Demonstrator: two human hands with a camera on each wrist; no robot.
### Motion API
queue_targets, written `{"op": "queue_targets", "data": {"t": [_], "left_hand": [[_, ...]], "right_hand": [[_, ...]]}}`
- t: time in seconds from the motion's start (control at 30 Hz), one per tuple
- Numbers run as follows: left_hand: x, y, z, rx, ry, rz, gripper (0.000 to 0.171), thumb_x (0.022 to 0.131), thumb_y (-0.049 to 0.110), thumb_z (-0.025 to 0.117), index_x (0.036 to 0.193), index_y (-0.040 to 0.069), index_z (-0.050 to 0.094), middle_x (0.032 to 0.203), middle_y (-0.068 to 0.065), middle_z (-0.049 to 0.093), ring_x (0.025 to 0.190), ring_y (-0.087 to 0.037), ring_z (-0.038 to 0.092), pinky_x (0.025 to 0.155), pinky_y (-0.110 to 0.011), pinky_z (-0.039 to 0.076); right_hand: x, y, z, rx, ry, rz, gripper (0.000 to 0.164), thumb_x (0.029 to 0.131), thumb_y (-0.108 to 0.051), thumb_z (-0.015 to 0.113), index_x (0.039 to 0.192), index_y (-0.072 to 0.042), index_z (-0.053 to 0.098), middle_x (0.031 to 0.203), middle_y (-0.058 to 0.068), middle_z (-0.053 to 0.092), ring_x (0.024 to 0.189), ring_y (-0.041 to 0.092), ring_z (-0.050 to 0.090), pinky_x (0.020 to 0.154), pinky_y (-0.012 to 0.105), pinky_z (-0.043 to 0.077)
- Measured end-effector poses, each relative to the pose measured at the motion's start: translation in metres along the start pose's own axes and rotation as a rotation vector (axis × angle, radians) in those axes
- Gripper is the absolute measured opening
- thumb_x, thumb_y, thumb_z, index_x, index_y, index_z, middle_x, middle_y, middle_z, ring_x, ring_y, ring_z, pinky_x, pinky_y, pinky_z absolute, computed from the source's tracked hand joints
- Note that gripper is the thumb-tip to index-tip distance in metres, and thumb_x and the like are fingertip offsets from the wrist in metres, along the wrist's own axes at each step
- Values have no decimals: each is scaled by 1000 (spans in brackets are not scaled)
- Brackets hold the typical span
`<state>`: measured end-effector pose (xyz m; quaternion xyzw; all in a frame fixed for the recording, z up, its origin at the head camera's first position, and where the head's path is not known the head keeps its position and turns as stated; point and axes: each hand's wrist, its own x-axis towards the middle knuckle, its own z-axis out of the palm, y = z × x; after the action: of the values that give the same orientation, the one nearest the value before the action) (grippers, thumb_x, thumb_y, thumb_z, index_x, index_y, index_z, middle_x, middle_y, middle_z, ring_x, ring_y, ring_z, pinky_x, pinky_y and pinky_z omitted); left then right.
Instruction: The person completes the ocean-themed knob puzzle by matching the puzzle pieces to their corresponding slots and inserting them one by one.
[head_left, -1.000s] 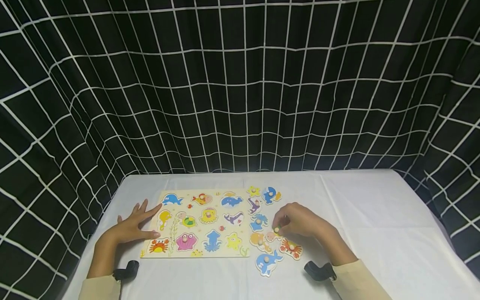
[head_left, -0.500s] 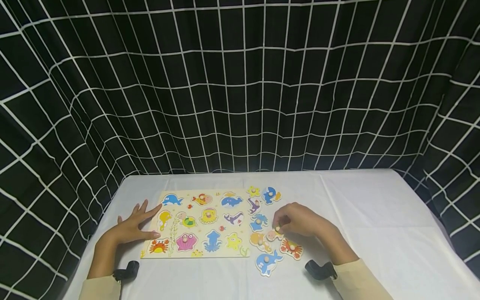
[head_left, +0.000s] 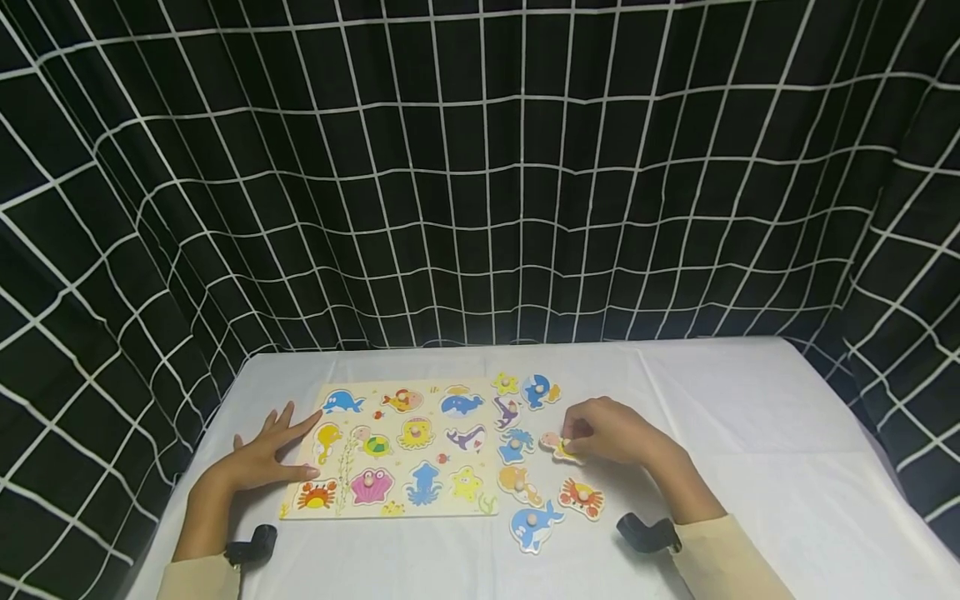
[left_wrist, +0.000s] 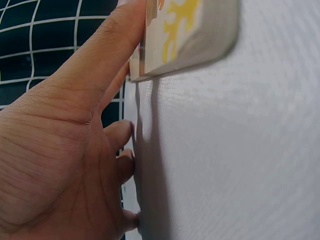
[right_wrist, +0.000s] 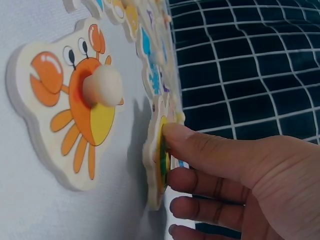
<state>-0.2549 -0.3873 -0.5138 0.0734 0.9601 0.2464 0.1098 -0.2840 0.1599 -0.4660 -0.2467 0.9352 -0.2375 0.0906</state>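
Observation:
My right hand [head_left: 611, 429] pinches a wooden turtle puzzle piece [head_left: 552, 442] by its knob, thumb and fingers close together. In the right wrist view the turtle piece [right_wrist: 151, 160] hangs just over the cloth, with a shadow beside it. Near it lies a crab piece [right_wrist: 82, 107] with a round wooden knob. My left hand [head_left: 258, 457] has its fingers spread, thumb and index finger on the left edge of the sea-animal puzzle board [head_left: 435, 506]. Seen from the left wrist, the thumb presses on the board's corner [left_wrist: 200, 45].
Right of the board lie loose knobbed pieces: a starfish [head_left: 506, 384], a blue-and-orange piece [head_left: 536, 392], a purple one [head_left: 507, 412], a blue octopus-like one [head_left: 515, 446], a seahorse [head_left: 520, 485] and a whale [head_left: 535, 527]. White cloth covers the table [head_left: 712, 400]; a black gridded curtain [head_left: 480, 208] surrounds it.
My right hand has lifted the turtle piece and shifted it slightly right and away from me, off from beside the seahorse and crab pieces. The left hand stays put on the board.

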Motion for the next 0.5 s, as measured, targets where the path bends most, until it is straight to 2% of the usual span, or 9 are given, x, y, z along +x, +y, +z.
{"op": "queue_targets", "data": {"t": [0.2,0.5], "left_hand": [[-8,17,-9,-22,-25,-8,106,74,60,80,160,22,32,165,-30,3,150,-54,-8,99,-85,-14],[-8,21,-9,3,-27,-18,105,75,57,81,159,19,32,165,-30,5,150,-54,-6,100,-86,-10]], "right_hand": [[-1,0,2,1,-7,30,15,84,-15,83,79,-18,69,71,-7,59,70,12,52,66,31,45],[1,2,3,18,-2,49,14,83,-11,83,85,-22,74,79,-10,66,77,12,57,75,35,51]]}}
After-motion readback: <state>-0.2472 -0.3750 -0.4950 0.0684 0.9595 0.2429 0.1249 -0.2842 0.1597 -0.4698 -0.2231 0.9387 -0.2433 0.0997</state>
